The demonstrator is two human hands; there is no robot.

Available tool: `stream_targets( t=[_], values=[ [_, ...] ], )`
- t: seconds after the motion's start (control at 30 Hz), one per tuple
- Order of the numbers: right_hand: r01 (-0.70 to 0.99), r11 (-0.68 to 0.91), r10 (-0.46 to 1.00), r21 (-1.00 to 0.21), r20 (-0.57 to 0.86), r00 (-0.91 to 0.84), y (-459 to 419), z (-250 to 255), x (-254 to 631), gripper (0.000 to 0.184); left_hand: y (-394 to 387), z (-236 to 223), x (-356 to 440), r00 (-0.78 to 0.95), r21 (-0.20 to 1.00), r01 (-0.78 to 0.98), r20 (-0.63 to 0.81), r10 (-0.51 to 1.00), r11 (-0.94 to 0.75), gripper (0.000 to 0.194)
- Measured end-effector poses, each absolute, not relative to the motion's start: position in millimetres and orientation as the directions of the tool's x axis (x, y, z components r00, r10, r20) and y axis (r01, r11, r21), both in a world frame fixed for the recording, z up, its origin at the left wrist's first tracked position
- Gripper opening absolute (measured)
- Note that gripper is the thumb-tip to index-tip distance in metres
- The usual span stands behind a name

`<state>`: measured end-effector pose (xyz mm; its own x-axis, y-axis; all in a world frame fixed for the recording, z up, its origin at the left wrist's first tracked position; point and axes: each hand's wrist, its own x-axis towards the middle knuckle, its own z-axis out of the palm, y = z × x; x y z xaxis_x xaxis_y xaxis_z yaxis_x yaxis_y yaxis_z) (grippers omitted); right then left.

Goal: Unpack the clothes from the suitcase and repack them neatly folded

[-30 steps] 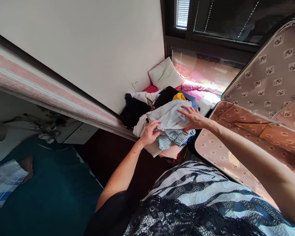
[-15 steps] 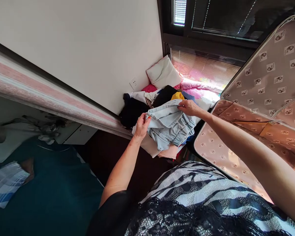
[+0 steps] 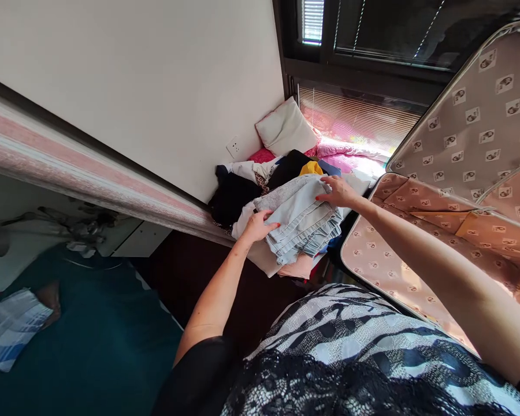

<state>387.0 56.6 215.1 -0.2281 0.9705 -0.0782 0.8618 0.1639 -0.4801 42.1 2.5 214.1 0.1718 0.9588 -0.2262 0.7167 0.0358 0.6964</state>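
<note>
A light blue denim garment [image 3: 301, 214] with a gathered, elastic-looking edge lies folded over a pile of clothes in front of me. My left hand [image 3: 256, 226] rests on its near left side, fingers stretched out across the cloth. At the upper right edge of the denim, my right hand [image 3: 338, 192] touches it with fingers spread. Under and behind the garment are black clothing [image 3: 235, 199], a yellow piece [image 3: 311, 168] and a pale pink folded cloth [image 3: 295, 267].
To the right an open suitcase [image 3: 455, 138] with patterned lining stands beside the pile. A white pillow [image 3: 286, 127] leans in the corner below the window. On the left, a teal-covered bed [image 3: 99, 323] holds a checked cloth [image 3: 15, 326].
The denim's raised upper layer has come down flat onto the rest. Both hands have gone from pinching its edges to lying on it with fingers extended.
</note>
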Motion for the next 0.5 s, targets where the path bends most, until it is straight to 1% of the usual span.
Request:
stream_targets(
  t=[0.03,0.1,0.13,0.17,0.2,0.23,0.3,0.33,0.4,0.47,0.5],
  values=[
    [0.864,0.203,0.966,-0.46,-0.053,-0.255,54.8,214.0,380.2,0.086,2.8,219.5,46.0,0.207,0.675,0.738,-0.235,0.95,0.006,0.028],
    [0.85,0.311,0.939,-0.425,0.002,-0.343,52.7,216.2,369.9,0.098,-1.5,238.1,54.0,0.312,0.667,0.734,-0.161,0.936,-0.13,0.017],
    [0.831,0.375,0.916,-0.411,0.029,-0.399,52.6,219.5,367.1,0.1,-5.8,250.3,58.3,0.388,0.674,0.703,-0.093,0.917,-0.229,0.014],
    [0.804,0.442,0.886,-0.397,0.052,-0.461,52.9,224.4,366.1,0.097,-11.0,263.5,62.8,0.473,0.678,0.654,-0.023,0.881,-0.334,0.011],
    [0.771,0.507,0.85,-0.385,0.075,-0.522,53.1,231.2,367.3,0.089,-16.5,277.0,67.3,0.559,0.677,0.599,0.029,0.829,-0.428,0.009],
    [0.733,0.567,0.809,-0.376,0.089,-0.581,52.6,239.6,370.9,0.077,-22.1,290.0,71.6,0.636,0.671,0.546,0.056,0.769,-0.501,0.007],
    [0.657,0.655,0.731,-0.374,0.092,-0.677,46.2,261.4,385.8,0.05,-31.4,312.5,78.7,0.733,0.648,0.493,0.051,0.679,-0.581,0.005],
    [0.628,0.674,0.704,-0.39,0.083,-0.705,39.0,274.2,397.0,0.042,-34.6,321.5,81.4,0.745,0.629,0.496,0.046,0.666,-0.599,0.005],
    [0.604,0.65,0.697,-0.461,0.043,-0.716,15.4,301.8,424.8,0.033,-37.6,335.2,86.6,0.723,0.587,0.524,0.078,0.687,-0.617,0.005],
    [0.616,0.573,0.734,-0.541,0.002,-0.679,-18.1,328.4,455.4,0.031,-36.4,344.9,95.7,0.692,0.566,0.524,0.152,0.705,-0.636,0.007],
    [0.628,0.551,0.763,-0.549,0.027,-0.645,-36.7,339.8,470.3,0.031,-34.5,348.8,103.4,0.69,0.569,0.507,0.183,0.7,-0.648,0.008]
  ],
)
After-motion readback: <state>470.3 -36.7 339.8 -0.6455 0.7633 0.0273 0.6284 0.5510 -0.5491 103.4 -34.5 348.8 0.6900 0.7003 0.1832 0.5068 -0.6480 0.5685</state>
